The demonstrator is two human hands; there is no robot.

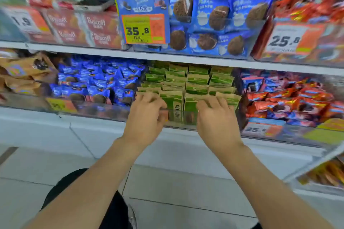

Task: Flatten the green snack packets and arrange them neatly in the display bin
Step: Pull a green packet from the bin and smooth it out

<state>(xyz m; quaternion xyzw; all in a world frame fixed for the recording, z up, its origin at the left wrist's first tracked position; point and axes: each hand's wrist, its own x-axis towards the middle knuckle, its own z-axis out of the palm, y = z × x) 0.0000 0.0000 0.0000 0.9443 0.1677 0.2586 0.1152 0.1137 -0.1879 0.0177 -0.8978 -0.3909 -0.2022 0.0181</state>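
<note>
Several green-and-tan snack packets (188,82) stand upright in rows inside a clear display bin (178,126) on the lower shelf, at the centre. My left hand (145,115) is at the bin's front left, its fingers curled over the tops of the front-row packets. My right hand (217,117) is at the front right, fingers likewise curled onto the front packets' upper edges. Between the two hands two front packets (176,106) show their green faces. The hands hide the outer front packets.
Blue packets (96,82) fill the bin to the left, red and blue ones (290,98) the bin to the right. The upper shelf (167,57) overhangs with blue cookie packs and price tags (143,28). Tiled floor and my dark trousers lie below.
</note>
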